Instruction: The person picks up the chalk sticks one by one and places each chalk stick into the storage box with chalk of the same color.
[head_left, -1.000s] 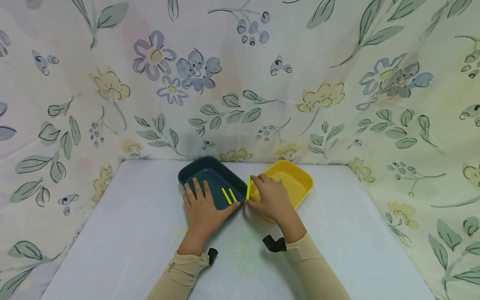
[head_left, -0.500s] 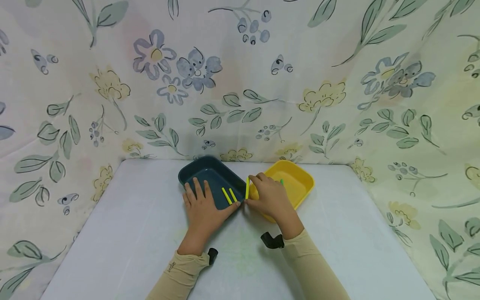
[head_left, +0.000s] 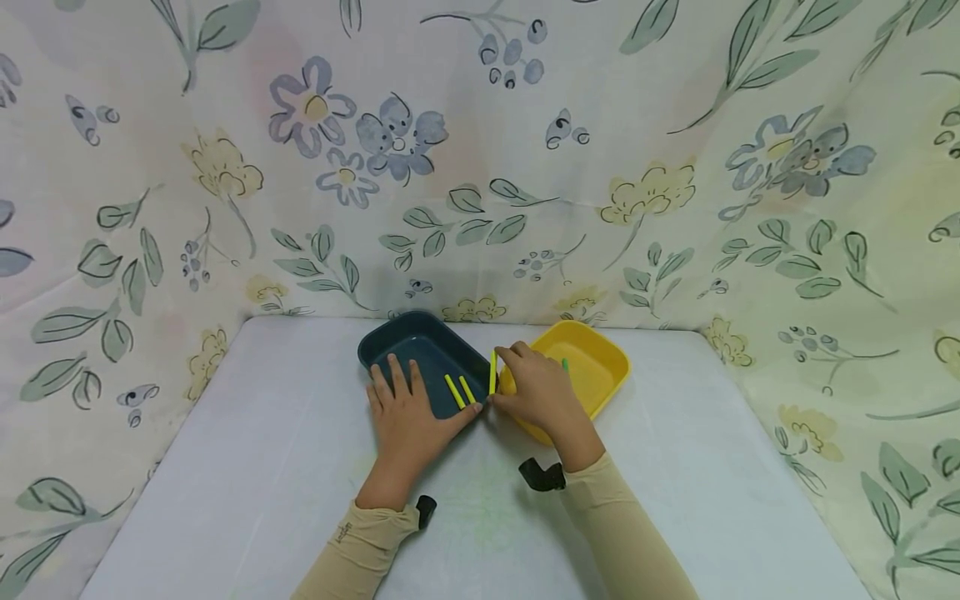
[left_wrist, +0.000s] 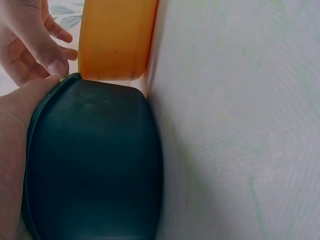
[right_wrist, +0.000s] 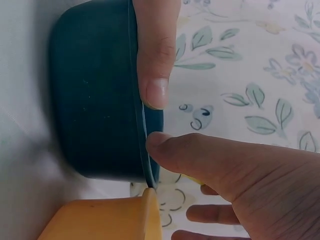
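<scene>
My left hand [head_left: 405, 421] lies spread with straight fingers over the near side of a dark teal tray [head_left: 414, 320], its thumb along the rim at the right corner. My right hand [head_left: 542, 390] pinches a thin yellow stick [head_left: 492, 372] between thumb and fingertips, upright in the head view, just at that corner. Inside the teal tray, two similar yellow sticks [head_left: 453, 392] lie side by side near the left thumb. In the right wrist view the right thumb [right_wrist: 175, 150] touches the teal rim, and most of the held stick is hidden behind it.
A yellow tray [head_left: 611, 360] stands against the teal tray's right corner, partly under my right hand. A small green piece [head_left: 566, 365] shows in it beside the hand. Both sit on a white-covered table [head_left: 300, 433], with a floral cloth [head_left: 465, 250] rising behind.
The right hand and its yellow stick have shifted slightly left and up, closer to the teal tray's corner. The left hand and both trays stay in place.
</scene>
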